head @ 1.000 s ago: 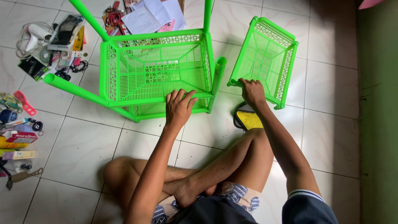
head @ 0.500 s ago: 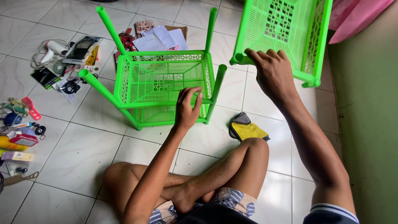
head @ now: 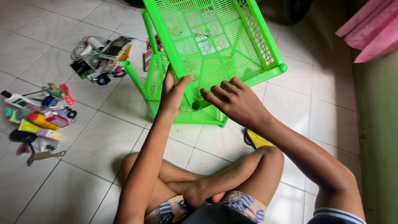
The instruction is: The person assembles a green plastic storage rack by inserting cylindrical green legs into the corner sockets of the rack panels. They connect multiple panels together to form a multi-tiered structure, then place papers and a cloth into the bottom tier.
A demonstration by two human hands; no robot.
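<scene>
Two green plastic baskets, left hand [head: 173, 89] and right hand [head: 234, 101] both gripping the top basket [head: 215, 41], the bottom rack [head: 159, 83] half hidden behind it, a pile of small things [head: 97, 58] nearby

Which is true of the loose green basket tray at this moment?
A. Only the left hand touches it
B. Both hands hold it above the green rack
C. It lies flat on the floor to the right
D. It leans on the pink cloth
B: the left hand and right hand both grip the green tray, tilted over the rack on the floor.
</scene>
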